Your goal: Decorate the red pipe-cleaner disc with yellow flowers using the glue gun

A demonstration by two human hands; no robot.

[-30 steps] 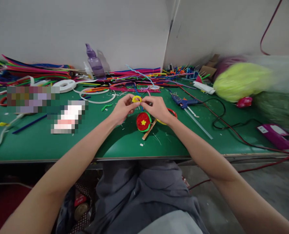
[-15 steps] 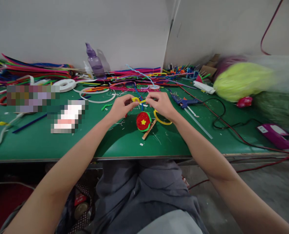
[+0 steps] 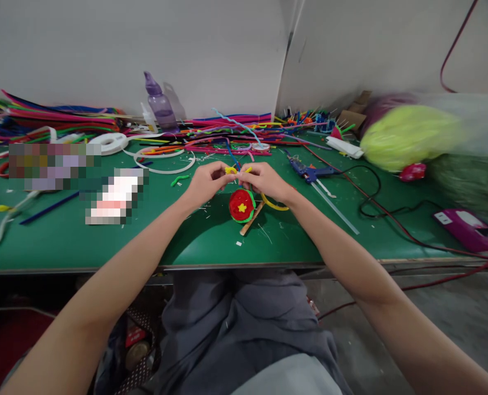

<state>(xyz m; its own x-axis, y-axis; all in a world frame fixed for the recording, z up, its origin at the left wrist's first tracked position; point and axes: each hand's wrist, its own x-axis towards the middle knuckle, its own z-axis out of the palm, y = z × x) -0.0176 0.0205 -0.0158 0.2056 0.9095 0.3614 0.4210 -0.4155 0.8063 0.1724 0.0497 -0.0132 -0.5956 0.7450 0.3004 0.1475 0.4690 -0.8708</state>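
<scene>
A looped yellow pipe cleaner (image 3: 230,170) is pinched between my two hands above the green tabletop. My left hand (image 3: 208,182) grips it with thumb and forefinger, and my right hand (image 3: 264,181) holds it close by, fingertips almost touching. Just below them lies a round red pipe-cleaner flower (image 3: 239,206) with a green edge and a yellow star at its middle. A brown stick (image 3: 251,220) rests beside it. Part of a yellow ring (image 3: 277,206) shows under my right hand. Blue pipe cleaners (image 3: 233,153) lie behind my fingers.
Farther right is a blue glue gun (image 3: 310,173) with a clear stick and a cord. Several colourful pipe cleaners (image 3: 223,131) line the back near a purple bottle (image 3: 162,109). White tape (image 3: 108,144) lies left; yellow plastic bags (image 3: 408,137) stand right.
My hands have drawn closer together, the right one moving left and slightly down. The straight stretch of yellow pipe cleaner between them is shorter now.
</scene>
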